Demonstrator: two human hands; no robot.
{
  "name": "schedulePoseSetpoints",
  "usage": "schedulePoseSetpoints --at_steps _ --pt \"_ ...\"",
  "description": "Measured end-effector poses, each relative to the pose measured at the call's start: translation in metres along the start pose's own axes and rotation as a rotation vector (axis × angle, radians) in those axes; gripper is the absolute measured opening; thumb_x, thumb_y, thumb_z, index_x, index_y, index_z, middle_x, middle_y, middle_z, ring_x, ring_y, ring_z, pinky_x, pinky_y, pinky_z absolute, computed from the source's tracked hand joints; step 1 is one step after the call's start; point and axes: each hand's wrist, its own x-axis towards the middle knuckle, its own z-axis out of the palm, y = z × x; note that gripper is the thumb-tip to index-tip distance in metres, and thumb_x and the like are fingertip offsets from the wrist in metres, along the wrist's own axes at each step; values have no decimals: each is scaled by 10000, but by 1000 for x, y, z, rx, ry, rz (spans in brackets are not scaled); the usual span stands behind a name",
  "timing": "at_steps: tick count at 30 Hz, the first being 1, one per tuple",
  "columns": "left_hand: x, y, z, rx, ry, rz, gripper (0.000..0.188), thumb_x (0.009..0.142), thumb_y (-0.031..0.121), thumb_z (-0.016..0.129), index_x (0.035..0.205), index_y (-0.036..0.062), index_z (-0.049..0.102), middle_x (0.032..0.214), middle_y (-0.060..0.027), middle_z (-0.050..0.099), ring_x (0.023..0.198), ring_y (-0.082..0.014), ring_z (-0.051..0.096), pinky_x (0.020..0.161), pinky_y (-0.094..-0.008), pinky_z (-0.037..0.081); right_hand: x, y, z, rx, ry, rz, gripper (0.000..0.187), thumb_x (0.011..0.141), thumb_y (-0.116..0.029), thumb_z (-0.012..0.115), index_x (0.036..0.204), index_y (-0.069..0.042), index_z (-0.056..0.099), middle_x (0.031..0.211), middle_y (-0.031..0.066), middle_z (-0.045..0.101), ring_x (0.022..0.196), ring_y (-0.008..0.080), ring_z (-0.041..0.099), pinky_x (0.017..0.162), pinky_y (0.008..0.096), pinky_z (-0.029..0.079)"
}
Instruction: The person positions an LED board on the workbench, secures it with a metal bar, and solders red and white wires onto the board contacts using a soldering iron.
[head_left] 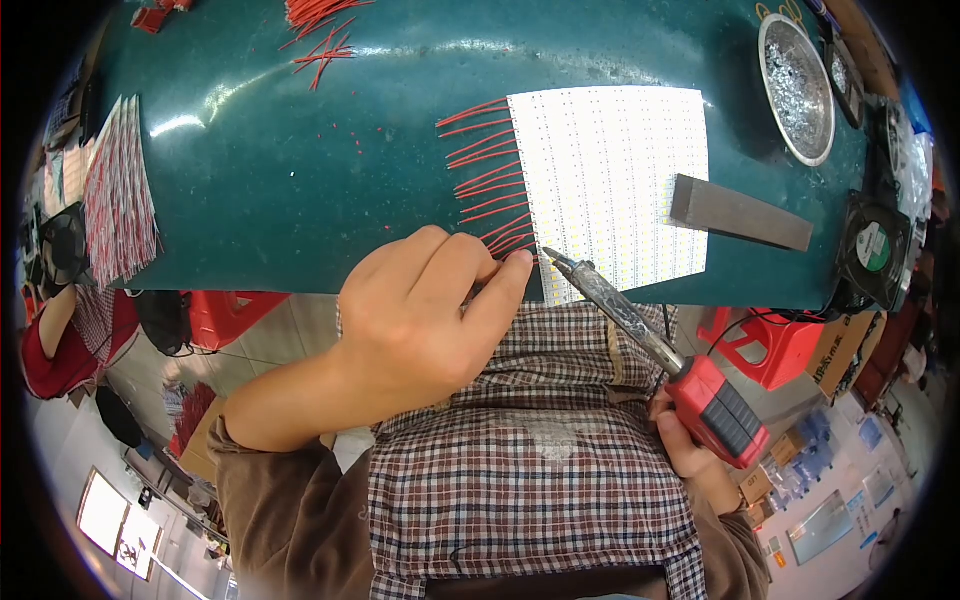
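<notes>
**Soldering iron at the edge of an LED panel**

The left hand [425, 320] pinches a red wire [512, 243] with its fingers [510, 280] at the near corner of a white LED strip panel [615, 185] lying on the green bench [300, 170]. The right hand [685, 440] grips a red-handled soldering iron [650, 340], its tip just beside that corner. A grey bar [740, 213] rests on the panel's right edge. A round metal dish [797, 87] sits well apart, beside a small fan [873, 250].

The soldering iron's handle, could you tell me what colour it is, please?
Red, with a black grip panel, on the soldering iron in the right hand; head view.
</notes>
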Motion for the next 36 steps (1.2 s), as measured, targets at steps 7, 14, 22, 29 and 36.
schedulePoseSetpoints --at_steps 7,14,22,29,36 --pt "1 0 0 0 14 5 374 653 -33 803 1020 38 815 719 -8 543 582 -161 525 474 -301 366 -1 3 0 -19 -23 -26 268 709 -68 798 964 -28 728 882 155 700 795 407 728 786 474 626" --pt "1 0 1 18 9 5 367 651 -30 805 1012 37 816 715 -9 530 584 -163 525 478 -300 371 0 3 2 -33 0 -16 284 690 -67 802 962 -31 730 879 153 693 794 403 724 767 467 622" --pt "0 1 1 32 7 0 363 647 -27 805 1003 40 813 714 -9 522 583 -166 524 475 -306 374 -3 1 -1 10 0 24 228 799 -138 784 980 -9 733 918 166 716 842 401 740 796 463 620" --pt "2 2 1 11 29 -3 354 657 -33 800 1002 45 815 752 -10 590 615 -166 555 483 -295 398 -3 -2 1 38 32 31 247 797 -148 785 992 -6 732 933 175 723 855 400 743 804 457 618" --pt "-2 5 2 13 24 0 331 676 -12 812 1001 56 817 745 -8 589 619 -162 556 479 -293 394 -5 -3 0 30 29 74 263 781 -142 787 994 1 729 937 178 726 857 401 744 803 456 617"
